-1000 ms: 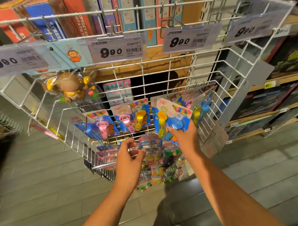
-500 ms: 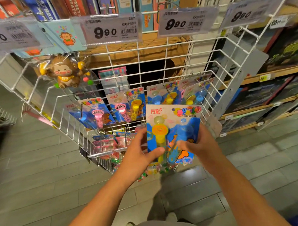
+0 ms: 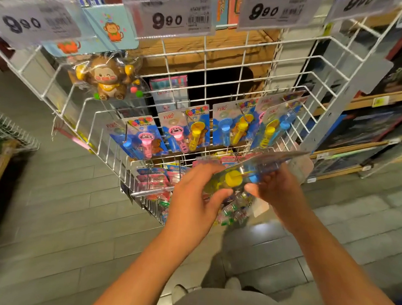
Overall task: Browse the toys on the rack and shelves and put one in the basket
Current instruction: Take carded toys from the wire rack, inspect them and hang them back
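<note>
the toy pack (image 3: 247, 174), a carded blister with a yellow piece and a blue piece under clear plastic, sits between my two hands, tipped almost flat so i see it nearly edge-on and blurred. my left hand (image 3: 194, 197) grips its near left end, thumb curled up against the underside near the yellow piece, fingers wrapped over the top edge. my right hand (image 3: 278, 191) holds the right side, thumb pressed just beside the blue piece, fingers curled underneath where i can't see them.

just beyond my fingertips stands the white wire rack (image 3: 220, 84). on its hooks, above and behind the pack, hang more bubble toy cards (image 3: 187, 129) in a row, pink, yellow and blue. directly below my hands a lower wire bin (image 3: 148, 184) holds small bright packets, too blurred to name. up and to the left of my left hand hangs a bagged monkey toy (image 3: 107, 78) with yellow hands. above that, price tags (image 3: 175, 19) reading 9.90 clip along the top wire. off to the right of my right hand run wooden shelves (image 3: 368, 101) of dark boxes. the grey plank floor (image 3: 56, 215) lies under my forearms.
</note>
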